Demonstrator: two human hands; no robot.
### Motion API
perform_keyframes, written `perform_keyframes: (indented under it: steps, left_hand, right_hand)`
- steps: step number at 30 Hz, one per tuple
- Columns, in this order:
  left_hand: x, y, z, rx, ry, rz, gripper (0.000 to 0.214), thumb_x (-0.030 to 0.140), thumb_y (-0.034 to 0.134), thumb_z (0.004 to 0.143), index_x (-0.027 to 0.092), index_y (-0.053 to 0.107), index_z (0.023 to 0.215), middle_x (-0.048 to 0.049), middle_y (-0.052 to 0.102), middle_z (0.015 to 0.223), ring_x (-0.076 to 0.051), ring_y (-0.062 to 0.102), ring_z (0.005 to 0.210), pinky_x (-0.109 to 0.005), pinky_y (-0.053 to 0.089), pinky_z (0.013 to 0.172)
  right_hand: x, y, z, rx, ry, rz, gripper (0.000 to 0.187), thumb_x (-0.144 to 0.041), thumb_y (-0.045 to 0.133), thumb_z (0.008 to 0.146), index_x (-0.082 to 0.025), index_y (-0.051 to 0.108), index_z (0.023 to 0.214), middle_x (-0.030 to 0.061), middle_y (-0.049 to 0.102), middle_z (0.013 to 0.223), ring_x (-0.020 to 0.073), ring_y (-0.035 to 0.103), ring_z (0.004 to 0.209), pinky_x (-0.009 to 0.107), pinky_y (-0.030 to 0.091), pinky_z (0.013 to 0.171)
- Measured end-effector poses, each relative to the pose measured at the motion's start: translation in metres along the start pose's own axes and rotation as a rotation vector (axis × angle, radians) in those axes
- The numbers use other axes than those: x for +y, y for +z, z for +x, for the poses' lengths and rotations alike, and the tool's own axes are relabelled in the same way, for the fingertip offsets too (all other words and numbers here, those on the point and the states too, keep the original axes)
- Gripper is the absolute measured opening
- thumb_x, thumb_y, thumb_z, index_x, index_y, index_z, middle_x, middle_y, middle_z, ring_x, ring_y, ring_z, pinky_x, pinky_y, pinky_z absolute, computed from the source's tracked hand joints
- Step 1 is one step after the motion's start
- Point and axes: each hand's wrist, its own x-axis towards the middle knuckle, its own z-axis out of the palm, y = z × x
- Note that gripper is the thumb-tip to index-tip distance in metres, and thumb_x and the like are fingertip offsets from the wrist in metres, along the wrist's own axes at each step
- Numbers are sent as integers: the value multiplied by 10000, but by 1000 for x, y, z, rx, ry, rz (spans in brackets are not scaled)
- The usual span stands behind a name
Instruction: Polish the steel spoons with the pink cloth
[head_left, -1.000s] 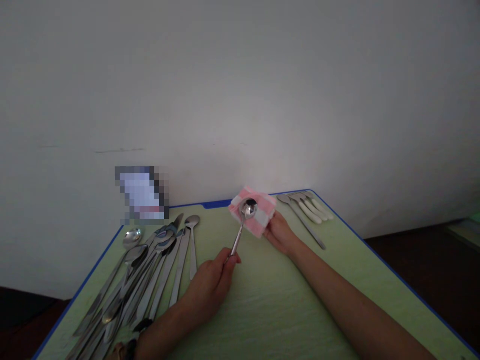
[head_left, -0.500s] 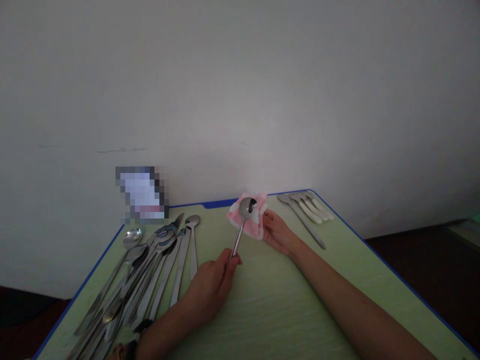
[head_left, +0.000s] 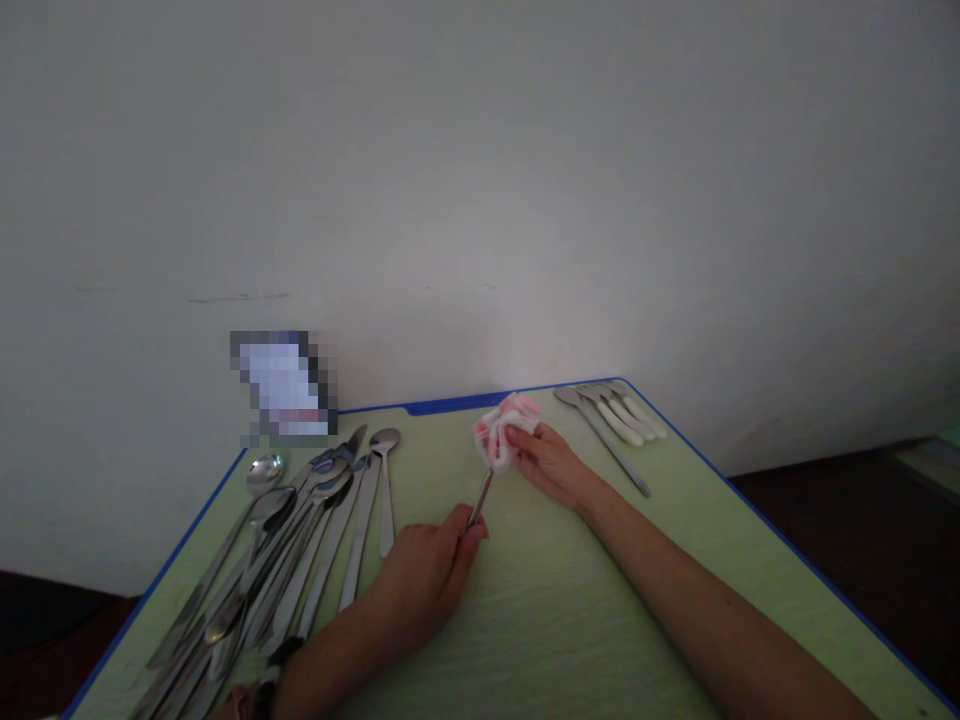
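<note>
My left hand (head_left: 439,560) is closed around the lower handle of a metal spoon (head_left: 481,497), which tilts up and away over the table. A pink and white cloth (head_left: 501,432) is folded over the spoon's bowl, so the bowl is hidden. My right hand (head_left: 547,462) pinches the cloth around the bowl, thumb on the near side. To the left of my left hand lies a pile of metal spoons and knives (head_left: 300,550).
On the right of the green table (head_left: 570,620) lie another spoon (head_left: 604,440) and several forks with cream handles (head_left: 622,422). A blurred-out phone-like device (head_left: 285,385) leans at the back left against the pale wall (head_left: 480,200).
The cloth was behind the spoon's bowl, with the bowl showing; now it is wrapped over the bowl. My right hand has closed in on it, and my left hand has moved slightly.
</note>
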Motion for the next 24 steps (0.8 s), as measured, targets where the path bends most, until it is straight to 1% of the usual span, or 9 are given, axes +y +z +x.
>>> perform_keyframes:
  steps: [3,5,8,11,15,19,24]
  left_hand:
    - [0,0,0,-10,-15,21,291,298,239,971,191,510,970,-38,668,730,-204,651,665,-257,398,608]
    - [0,0,1,-11,-21,25,288,301,245,973,192,511,951,-36,669,730,-198,652,668,-250,393,604]
    - [0,0,1,-11,1,24,293,305,243,975,193,513,956,-37,673,747,-192,655,684,-247,396,619]
    - [0,0,0,-17,13,56,304,314,242,975,191,519,958,-33,665,720,-195,649,665,-250,386,604]
    - [-1,1,-1,-21,23,96,319,321,236,974,188,522,927,-31,654,695,-199,643,648,-256,372,587]
    - [-2,3,-2,-16,49,86,336,330,231,972,188,521,881,-29,644,687,-192,637,641,-255,372,591]
    - [-1,2,-3,-8,67,90,341,341,242,970,192,526,855,-22,629,671,-183,624,624,-254,368,595]
  right_hand:
    - [-1,5,0,10,-25,-71,192,-257,709,707,-160,674,870,35,700,893,120,617,753,253,480,783]
    - [0,5,0,32,-36,-85,170,-233,697,709,-163,666,861,33,701,884,118,612,734,253,484,767]
    - [1,2,1,37,-18,-47,211,-187,691,690,-170,655,897,27,702,870,123,617,732,254,491,743]
    - [2,-3,2,-12,7,-29,212,-151,659,688,-162,649,900,36,702,878,129,622,730,249,497,690]
    - [-1,-4,1,-71,24,-9,195,-102,609,677,-162,635,861,38,702,872,123,606,657,237,494,592]
    - [-2,-3,1,-123,46,-25,147,-94,580,686,-144,627,817,46,700,861,103,585,596,227,496,592]
    - [0,-4,1,-137,50,-56,164,-125,587,704,-148,622,862,53,696,917,109,588,608,235,500,576]
